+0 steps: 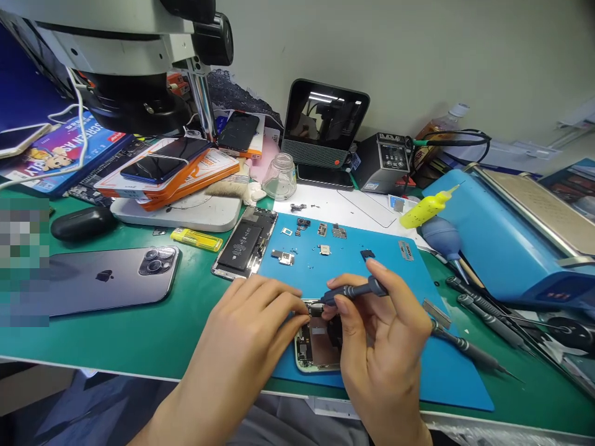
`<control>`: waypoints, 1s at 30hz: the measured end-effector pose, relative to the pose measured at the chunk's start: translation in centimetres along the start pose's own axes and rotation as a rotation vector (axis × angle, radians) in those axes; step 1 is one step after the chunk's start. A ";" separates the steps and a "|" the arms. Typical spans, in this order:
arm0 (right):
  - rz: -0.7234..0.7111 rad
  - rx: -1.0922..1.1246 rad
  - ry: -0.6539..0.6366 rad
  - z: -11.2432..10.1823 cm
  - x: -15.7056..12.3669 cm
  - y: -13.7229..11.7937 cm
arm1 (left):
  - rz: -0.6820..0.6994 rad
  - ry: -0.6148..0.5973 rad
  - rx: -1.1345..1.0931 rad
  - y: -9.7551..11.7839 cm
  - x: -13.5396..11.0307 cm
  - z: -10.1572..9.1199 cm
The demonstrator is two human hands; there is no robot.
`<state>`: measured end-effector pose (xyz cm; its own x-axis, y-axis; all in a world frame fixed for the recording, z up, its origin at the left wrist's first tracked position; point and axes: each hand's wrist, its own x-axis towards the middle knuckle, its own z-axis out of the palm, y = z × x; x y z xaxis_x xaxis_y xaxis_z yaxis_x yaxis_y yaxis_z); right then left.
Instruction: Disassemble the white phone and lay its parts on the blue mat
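Note:
An opened phone housing (320, 347), with its inner parts exposed, lies on the blue mat (446, 371) between my hands. My left hand (253, 325) is closed, thumb and fingertips pinched at the housing's upper left edge. A dark precision screwdriver (356, 291) is gripped in my right hand (388, 337), its thumb and fingers wrapped round the handle. The driver slants down to the left towards the housing's top, where its tip is hard to make out. Small phone parts, among them a metal bracket (325, 249) and a camera module (303, 224), are spread above my hands.
Left of the mat lie a screen assembly with battery (242, 244), a yellow lighter (196, 240) and a purple-grey phone (116, 279). A microscope (134, 74) overhangs the back left. On the right are more screwdrivers (483, 316), a blower bulb (440, 236) and a blue machine (506, 241).

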<state>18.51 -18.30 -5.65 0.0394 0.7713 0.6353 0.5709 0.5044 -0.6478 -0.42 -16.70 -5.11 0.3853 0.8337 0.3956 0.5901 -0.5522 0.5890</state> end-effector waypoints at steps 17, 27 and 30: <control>-0.070 -0.067 -0.056 0.0 -0.1 0.1 | 0.008 -0.010 -0.006 0.1 -0.1 0.1; -0.240 -0.188 -0.117 -0.2 1.2 -0.8 | 0.014 0.005 -0.003 0.1 -0.3 0.1; -0.242 -0.212 -0.089 -0.1 1.6 -0.9 | 0.001 -0.009 -0.019 0.1 -0.3 0.1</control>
<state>18.14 -17.63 -4.00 -0.1848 0.6746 0.7146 0.7134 0.5922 -0.3746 -0.37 -16.98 -5.27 0.3923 0.8330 0.3902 0.5760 -0.5532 0.6018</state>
